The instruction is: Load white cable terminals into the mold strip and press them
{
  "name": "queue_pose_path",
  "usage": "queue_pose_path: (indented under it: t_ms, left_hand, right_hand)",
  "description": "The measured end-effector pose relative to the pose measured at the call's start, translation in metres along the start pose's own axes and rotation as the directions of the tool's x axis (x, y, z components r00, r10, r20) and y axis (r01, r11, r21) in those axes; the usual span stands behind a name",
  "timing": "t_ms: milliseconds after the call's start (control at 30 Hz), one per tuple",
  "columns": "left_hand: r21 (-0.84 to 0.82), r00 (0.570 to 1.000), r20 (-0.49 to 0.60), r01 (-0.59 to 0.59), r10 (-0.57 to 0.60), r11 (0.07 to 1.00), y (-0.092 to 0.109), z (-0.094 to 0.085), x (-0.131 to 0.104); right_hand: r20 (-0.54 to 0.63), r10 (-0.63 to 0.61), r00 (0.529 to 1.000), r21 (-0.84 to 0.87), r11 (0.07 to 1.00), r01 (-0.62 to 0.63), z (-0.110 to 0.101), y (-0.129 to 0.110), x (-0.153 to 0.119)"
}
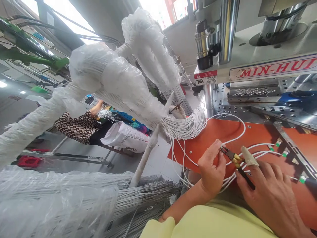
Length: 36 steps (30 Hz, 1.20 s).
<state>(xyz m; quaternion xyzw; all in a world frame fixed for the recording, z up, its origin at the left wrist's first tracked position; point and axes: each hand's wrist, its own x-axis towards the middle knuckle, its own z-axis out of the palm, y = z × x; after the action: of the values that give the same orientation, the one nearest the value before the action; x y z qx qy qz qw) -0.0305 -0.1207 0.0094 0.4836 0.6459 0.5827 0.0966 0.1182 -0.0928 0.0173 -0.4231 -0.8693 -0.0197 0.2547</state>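
Observation:
My left hand [211, 167] is closed in a pinch on the end of a white cable [244, 127], which loops over from a thick hanging bundle of white cables [189, 127]. In my right hand [271, 190] is a pair of small cutting pliers [237, 161] with dark handles and a brass-coloured joint. The pliers' jaws meet the cable end at my left fingertips; whether they are closed on it is too small to tell. A pale cover wraps my right index finger. Below the pliers, several white cables with green ends [284, 154] lie across the orange-red board [223, 127].
A press machine [272, 71] with a metal bed stands at the back right. Plastic-wrapped cable bundles [114, 82] hang on a wrapped rack to the left, and more lie at lower left [61, 201]. Another person in a patterned top [74, 127] works behind, near a white sack [126, 137].

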Motion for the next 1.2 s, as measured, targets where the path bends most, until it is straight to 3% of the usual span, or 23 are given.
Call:
queue_pose_path:
  t_ms: [300, 500, 733, 900, 967, 1100, 1200]
  left_hand:
    - [0.082, 0.992, 0.007, -0.13, 0.13, 0.988, -0.001, -0.002, 0.001]
    - [0.09, 0.993, 0.036, -0.119, 0.116, 0.989, 0.0, -0.002, -0.004]
    - [-0.047, 0.997, 0.031, 0.068, -0.067, 0.997, 0.002, -0.004, 0.004]
    - [-0.016, 0.996, 0.046, 0.082, -0.081, 0.997, 0.002, -0.006, 0.011]
    - [-0.048, 0.983, 0.067, 0.173, -0.169, 0.984, 0.003, -0.006, 0.011]
    - [-0.159, 0.922, 0.178, 0.373, -0.345, 0.914, 0.006, -0.013, 0.016]
    - [-0.196, 0.895, 0.317, 0.387, -0.315, 0.901, 0.008, -0.022, 0.025]
  right_hand:
    - [0.004, -0.02, 1.0, 0.036, 0.999, 0.02, 0.003, 0.003, -0.003]
    - [0.016, -0.014, 1.0, 0.142, 0.99, 0.012, 0.008, -0.002, -0.004]
    - [0.049, 0.0, 0.999, 0.044, 0.999, -0.002, 0.003, -0.002, 0.0]
    - [0.04, 0.034, 0.999, 0.025, 0.999, -0.035, 0.004, -0.001, -0.005]
    - [0.029, 0.063, 0.998, 0.012, 0.998, -0.063, 0.004, 0.0, -0.005]
    - [0.039, 0.019, 0.999, 0.009, 1.0, -0.019, 0.0, 0.009, 0.0]
    - [0.031, -0.084, 0.996, 0.012, 0.996, 0.084, -0.007, 0.023, 0.006]
